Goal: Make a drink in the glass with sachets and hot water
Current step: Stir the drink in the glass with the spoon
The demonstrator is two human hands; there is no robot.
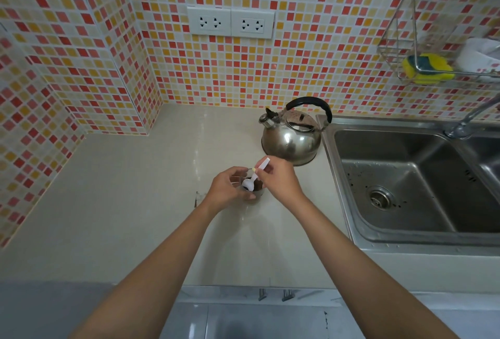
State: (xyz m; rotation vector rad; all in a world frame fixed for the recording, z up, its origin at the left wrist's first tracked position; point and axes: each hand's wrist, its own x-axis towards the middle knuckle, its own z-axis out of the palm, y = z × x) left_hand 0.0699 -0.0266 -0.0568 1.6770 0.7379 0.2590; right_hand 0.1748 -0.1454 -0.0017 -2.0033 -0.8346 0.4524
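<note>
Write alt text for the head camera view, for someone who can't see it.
A person's left hand grips a glass of brown drink on a pale counter while the right hand holds a white spoon in it. A steel kettle stands behind, beside a sink.

Single view only, head-mounted and wide-angle. It looks forward and steeply down over the table (130, 203) from the near edge. Both forearms enter from the bottom of frame, and the hands (254, 184) meet near centre at close range. The tiled wall (243, 68) closes the far side; the sink (405, 176) lies right. Straight lines bow towards the frame edges.
</note>
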